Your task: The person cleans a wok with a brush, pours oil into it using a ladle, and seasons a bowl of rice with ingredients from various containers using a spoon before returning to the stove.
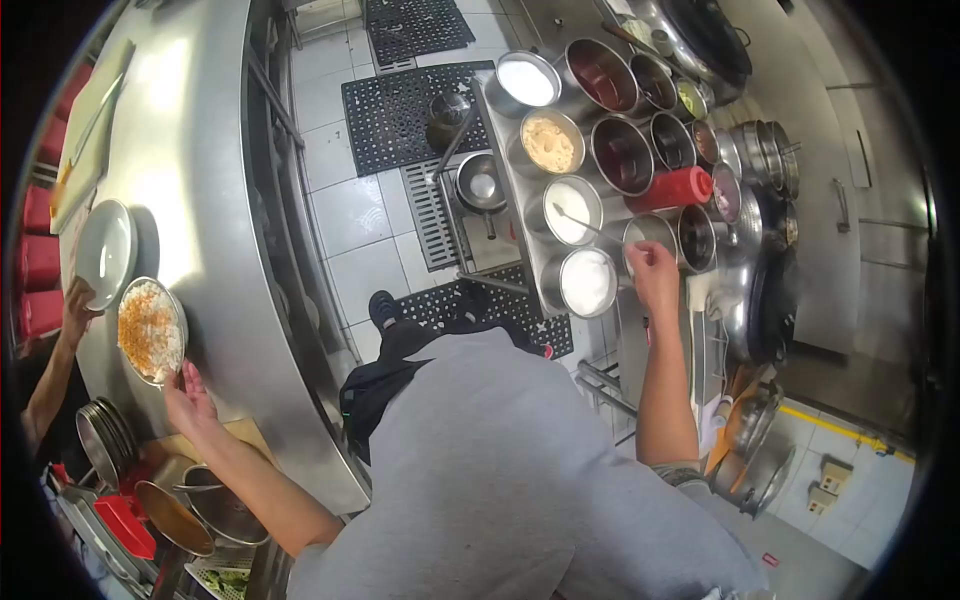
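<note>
My left hand (pixel 196 400) is at the near rim of a bowl of white rice with orange topping (pixel 152 330), over the steel counter. Its thumb side meets the rim, while the other fingers stretch out beside it; the underside of the grip is hidden. My right hand (pixel 655 272) is closed in a pinch above a steel container (pixel 645 228) among the seasoning pots. What the pinch holds, if anything, is hidden. A spoon (pixel 590 224) rests in a pot of white powder (pixel 566 200), its handle pointing toward my right hand. A second white-filled pot (pixel 588 283) stands nearby.
Another person's hand (pixel 78 310) holds a pale plate (pixel 106 252) beside the bowl. A red squeeze bottle (pixel 675 190) lies among several dark sauce pots. Stacked metal pans (pixel 105 440) and red containers (pixel 40 262) line the left; black mats (pixel 410 115) cover the floor.
</note>
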Action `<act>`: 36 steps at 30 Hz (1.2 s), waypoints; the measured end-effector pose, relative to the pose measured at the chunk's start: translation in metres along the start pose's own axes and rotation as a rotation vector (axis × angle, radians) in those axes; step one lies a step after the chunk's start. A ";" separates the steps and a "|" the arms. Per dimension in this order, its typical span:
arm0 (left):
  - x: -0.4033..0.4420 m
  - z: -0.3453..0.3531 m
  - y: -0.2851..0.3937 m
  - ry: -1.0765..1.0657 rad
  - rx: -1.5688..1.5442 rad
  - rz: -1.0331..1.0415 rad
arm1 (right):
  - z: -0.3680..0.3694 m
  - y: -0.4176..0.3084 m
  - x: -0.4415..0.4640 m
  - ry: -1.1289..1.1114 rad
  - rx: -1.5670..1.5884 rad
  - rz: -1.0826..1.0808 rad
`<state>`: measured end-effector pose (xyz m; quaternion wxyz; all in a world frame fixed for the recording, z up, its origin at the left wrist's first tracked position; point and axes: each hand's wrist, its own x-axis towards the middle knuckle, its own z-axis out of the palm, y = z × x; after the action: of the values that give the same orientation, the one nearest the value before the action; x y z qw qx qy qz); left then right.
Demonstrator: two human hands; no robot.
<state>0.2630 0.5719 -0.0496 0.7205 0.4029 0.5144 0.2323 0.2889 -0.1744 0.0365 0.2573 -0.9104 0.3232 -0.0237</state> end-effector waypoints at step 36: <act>-0.176 0.285 -0.099 -0.686 0.418 -0.172 | 0.025 -0.169 0.122 0.320 0.530 -0.376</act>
<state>0.4558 0.2867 0.0083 0.7698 0.5502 0.3121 -0.0859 0.4879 -0.1247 0.0822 0.4216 -0.8404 0.1690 -0.2958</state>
